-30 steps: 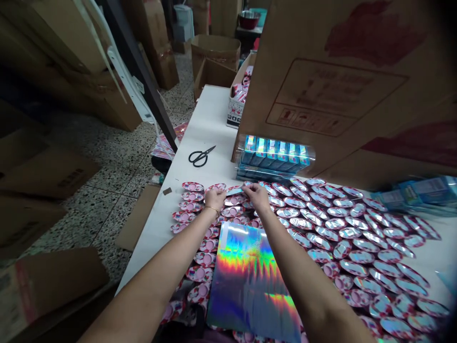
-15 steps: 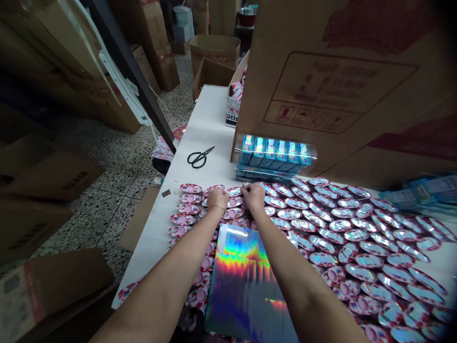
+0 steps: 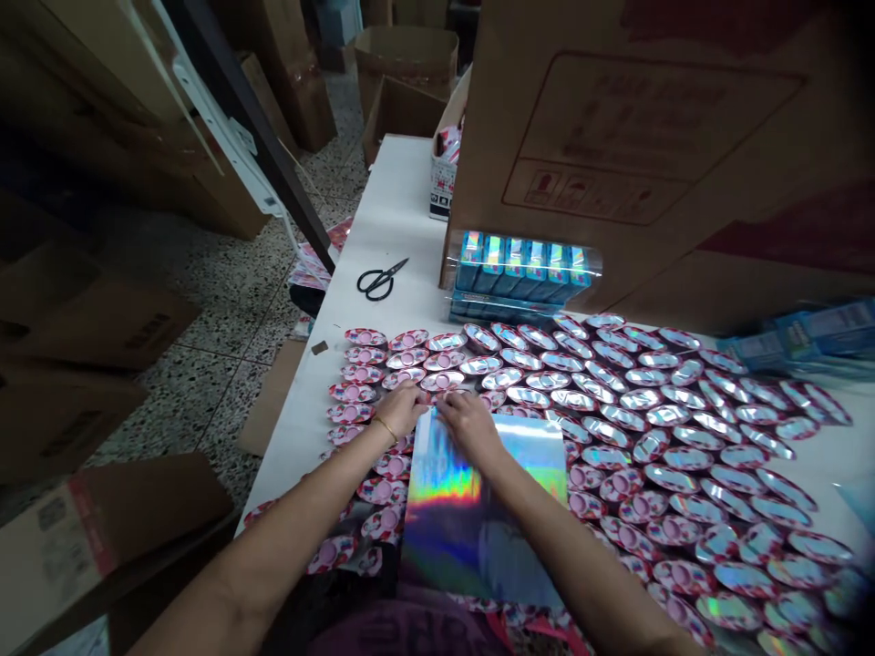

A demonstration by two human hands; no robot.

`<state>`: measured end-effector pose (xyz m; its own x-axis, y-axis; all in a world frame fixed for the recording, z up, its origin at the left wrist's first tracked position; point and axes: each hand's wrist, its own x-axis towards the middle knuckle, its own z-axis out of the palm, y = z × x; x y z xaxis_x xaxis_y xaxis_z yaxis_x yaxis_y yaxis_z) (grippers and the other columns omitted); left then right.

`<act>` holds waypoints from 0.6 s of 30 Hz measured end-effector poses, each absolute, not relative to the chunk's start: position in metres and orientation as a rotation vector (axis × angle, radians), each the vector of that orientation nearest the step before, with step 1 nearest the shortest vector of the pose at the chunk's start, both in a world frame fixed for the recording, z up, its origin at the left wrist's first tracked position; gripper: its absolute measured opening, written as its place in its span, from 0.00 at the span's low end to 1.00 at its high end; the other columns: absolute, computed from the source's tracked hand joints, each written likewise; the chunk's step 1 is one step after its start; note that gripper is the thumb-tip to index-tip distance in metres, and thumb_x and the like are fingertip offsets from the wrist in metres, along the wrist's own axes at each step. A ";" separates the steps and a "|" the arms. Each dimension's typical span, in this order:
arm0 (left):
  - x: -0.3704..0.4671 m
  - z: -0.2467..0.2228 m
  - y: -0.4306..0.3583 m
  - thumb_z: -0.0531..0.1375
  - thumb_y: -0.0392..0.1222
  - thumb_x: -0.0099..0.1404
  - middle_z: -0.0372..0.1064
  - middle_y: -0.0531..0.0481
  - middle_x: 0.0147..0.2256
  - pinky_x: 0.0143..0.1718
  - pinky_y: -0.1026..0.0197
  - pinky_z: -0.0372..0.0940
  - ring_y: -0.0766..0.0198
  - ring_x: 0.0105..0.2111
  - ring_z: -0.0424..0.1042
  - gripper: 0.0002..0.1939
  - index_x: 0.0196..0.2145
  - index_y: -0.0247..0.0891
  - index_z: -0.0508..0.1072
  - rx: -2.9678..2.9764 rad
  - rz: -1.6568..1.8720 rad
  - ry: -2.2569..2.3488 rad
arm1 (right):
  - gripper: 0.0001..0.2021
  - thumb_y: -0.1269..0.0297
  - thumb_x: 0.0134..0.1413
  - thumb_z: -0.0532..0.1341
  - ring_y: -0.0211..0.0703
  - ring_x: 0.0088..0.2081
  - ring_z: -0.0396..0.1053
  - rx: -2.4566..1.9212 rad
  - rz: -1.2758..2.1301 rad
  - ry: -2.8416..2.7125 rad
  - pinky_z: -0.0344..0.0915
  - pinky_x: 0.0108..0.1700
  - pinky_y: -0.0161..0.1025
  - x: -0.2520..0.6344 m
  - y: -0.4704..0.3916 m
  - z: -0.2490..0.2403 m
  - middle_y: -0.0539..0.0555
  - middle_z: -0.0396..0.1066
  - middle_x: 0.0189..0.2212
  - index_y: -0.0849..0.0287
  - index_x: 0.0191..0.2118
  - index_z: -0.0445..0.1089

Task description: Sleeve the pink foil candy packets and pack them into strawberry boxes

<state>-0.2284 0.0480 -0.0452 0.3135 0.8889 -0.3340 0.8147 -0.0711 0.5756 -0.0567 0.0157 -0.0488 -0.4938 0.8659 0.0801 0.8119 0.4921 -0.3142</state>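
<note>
Both hands are close together at the top edge of a shiny rainbow holographic sheet point(image 3: 485, 547). My left hand point(image 3: 402, 407) has its fingers pressed together near the sheet's upper left corner; what they hold is too small to make out. Beside it, my right hand point(image 3: 468, 425) reaches over the sheet with bent fingers, its fingertips at a small item that is hard to tell. Rows of oval red-and-white pieces with mirror-like tops point(image 3: 564, 361) surround the sheet. Some on the left carry a pink round part point(image 3: 365, 337).
Black scissors point(image 3: 383, 279) lie on the white table point(image 3: 400, 200). Behind the pieces are blue packs in clear plastic point(image 3: 523, 264) and a large cardboard box point(image 3: 635, 109). More blue packs point(image 3: 820, 330) lie at right. Cardboard boxes point(image 3: 123, 337) stand on the floor at left.
Both hands have moved back toward the body, from the rear rows to the sheet's top edge. A pink round part now shows on another piece near the middle. The view has tilted down slightly.
</note>
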 end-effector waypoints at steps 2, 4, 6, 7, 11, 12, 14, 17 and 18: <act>-0.222 -0.045 0.049 0.58 0.39 0.56 0.69 0.50 0.31 0.36 0.65 0.59 0.65 0.34 0.67 0.05 0.28 0.36 0.73 1.825 0.118 1.566 | 0.13 0.68 0.56 0.53 0.47 0.37 0.59 -1.402 0.261 -2.576 0.56 0.38 0.42 -0.061 0.007 -0.056 0.59 0.66 0.37 0.61 0.47 0.66; -0.217 -0.042 0.051 0.57 0.40 0.56 0.70 0.51 0.28 0.34 0.66 0.58 0.66 0.31 0.67 0.07 0.28 0.36 0.74 1.757 0.112 1.590 | 0.15 0.72 0.55 0.52 0.47 0.38 0.59 -1.370 0.212 -2.593 0.57 0.38 0.43 -0.062 0.003 -0.061 0.60 0.66 0.39 0.63 0.48 0.64; -0.214 -0.041 0.052 0.57 0.39 0.56 0.71 0.51 0.27 0.32 0.66 0.58 0.66 0.29 0.68 0.07 0.29 0.35 0.74 1.702 0.139 1.608 | 0.13 0.74 0.55 0.51 0.46 0.37 0.58 -1.358 0.206 -2.579 0.57 0.38 0.42 -0.062 0.001 -0.064 0.60 0.66 0.37 0.63 0.45 0.66; -0.214 -0.041 0.052 0.58 0.39 0.55 0.72 0.51 0.27 0.32 0.66 0.58 0.66 0.29 0.68 0.07 0.29 0.35 0.74 1.690 0.160 1.611 | 0.12 0.74 0.55 0.50 0.46 0.36 0.58 -1.366 0.214 -2.553 0.57 0.38 0.41 -0.062 0.000 -0.064 0.59 0.66 0.36 0.63 0.42 0.67; -0.215 -0.045 0.053 0.58 0.39 0.55 0.73 0.49 0.30 0.34 0.65 0.59 0.65 0.32 0.69 0.07 0.30 0.35 0.75 1.665 0.196 1.627 | 0.10 0.71 0.57 0.49 0.43 0.35 0.60 -1.422 0.347 -2.312 0.58 0.39 0.39 -0.060 -0.002 -0.056 0.57 0.66 0.32 0.61 0.32 0.68; -0.216 -0.046 0.054 0.58 0.39 0.55 0.73 0.49 0.31 0.35 0.65 0.59 0.65 0.33 0.69 0.07 0.30 0.35 0.75 1.668 0.193 1.635 | 0.10 0.70 0.57 0.50 0.42 0.35 0.60 -1.421 0.411 -2.245 0.58 0.39 0.39 -0.059 -0.001 -0.052 0.56 0.66 0.32 0.61 0.32 0.67; -0.217 -0.048 0.055 0.57 0.38 0.55 0.73 0.48 0.32 0.36 0.65 0.59 0.64 0.34 0.69 0.07 0.30 0.35 0.75 1.695 0.196 1.645 | 0.09 0.68 0.57 0.50 0.41 0.35 0.61 -1.391 0.567 -2.146 0.59 0.38 0.37 -0.056 0.001 -0.043 0.55 0.65 0.31 0.60 0.31 0.66; -0.217 -0.049 0.057 0.57 0.38 0.56 0.73 0.47 0.31 0.35 0.65 0.59 0.64 0.33 0.69 0.08 0.30 0.35 0.75 1.722 0.205 1.633 | 0.08 0.67 0.57 0.51 0.40 0.35 0.62 -1.378 0.673 -2.078 0.60 0.38 0.36 -0.053 0.008 -0.035 0.54 0.65 0.31 0.59 0.34 0.66; -0.218 -0.049 0.057 0.57 0.38 0.56 0.73 0.47 0.31 0.34 0.65 0.58 0.64 0.32 0.69 0.08 0.30 0.35 0.75 1.714 0.206 1.634 | 0.08 0.67 0.57 0.51 0.41 0.37 0.62 -1.400 0.639 -2.091 0.60 0.39 0.37 -0.053 0.011 -0.035 0.55 0.66 0.34 0.59 0.36 0.67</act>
<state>-0.2176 0.0572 -0.0491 0.1734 0.9134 -0.3683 0.7937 0.0918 0.6014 -0.0527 0.0113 -0.0353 -0.3159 0.9332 0.1714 0.6780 0.3484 -0.6472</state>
